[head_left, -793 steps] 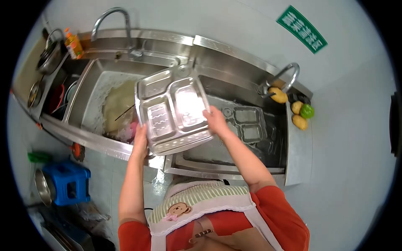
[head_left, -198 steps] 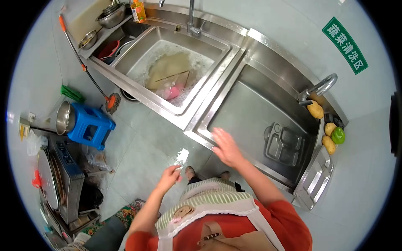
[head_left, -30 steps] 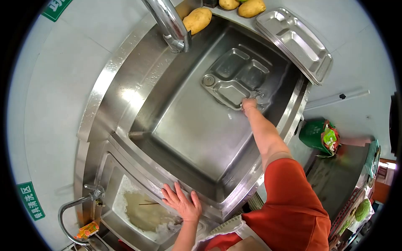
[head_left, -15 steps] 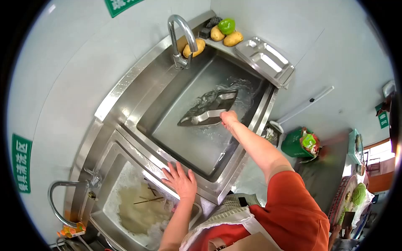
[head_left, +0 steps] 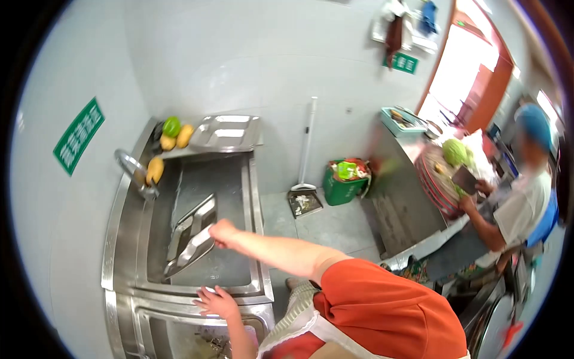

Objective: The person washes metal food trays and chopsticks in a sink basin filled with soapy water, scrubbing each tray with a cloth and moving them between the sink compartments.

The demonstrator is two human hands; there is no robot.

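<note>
"How is the metal tray (head_left: 196,243) looking?"
"It's gleaming silver-grey, showing pale, bright metal near the hand and darker, shaded hollows beyond. It's standing tilted inside the sink (head_left: 253,200), below the tap (head_left: 129,163)."
"And the hands?"
"The right hand (head_left: 222,233) is gripping the tray's edge, fingers curled tight. The left hand (head_left: 217,302) is holding nothing, its fingers spreading wide at the sink's near rim; whether it's touching, I can't tell."
</note>
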